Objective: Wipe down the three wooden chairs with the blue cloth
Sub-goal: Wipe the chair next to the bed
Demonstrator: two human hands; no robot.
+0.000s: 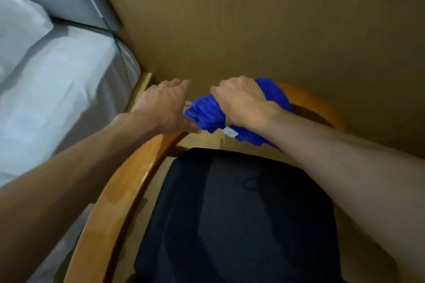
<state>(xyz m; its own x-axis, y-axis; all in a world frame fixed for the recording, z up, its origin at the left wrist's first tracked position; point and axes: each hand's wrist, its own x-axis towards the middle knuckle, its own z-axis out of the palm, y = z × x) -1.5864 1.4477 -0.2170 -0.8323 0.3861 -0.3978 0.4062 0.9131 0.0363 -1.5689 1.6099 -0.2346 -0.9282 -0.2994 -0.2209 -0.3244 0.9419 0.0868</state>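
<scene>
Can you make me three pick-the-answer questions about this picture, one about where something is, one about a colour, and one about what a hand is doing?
1. Where is the bed?
A. To the left of the chair
B. Behind the wall
C. On top of the chair seat

2. What colour is the cloth?
A. Red
B. Blue
C. Yellow

3. What is the right hand doing?
A. Hanging with nothing in it
B. Pointing at the ceiling
C. Holding the cloth bunched up

Answers:
1. A, because the white bed lies left of the wooden chair.
2. B, because the cloth is bright blue.
3. C, because the right hand has its fingers curled round the cloth at the chair's curved top rail, while the left hand reaches in beside it.
</scene>
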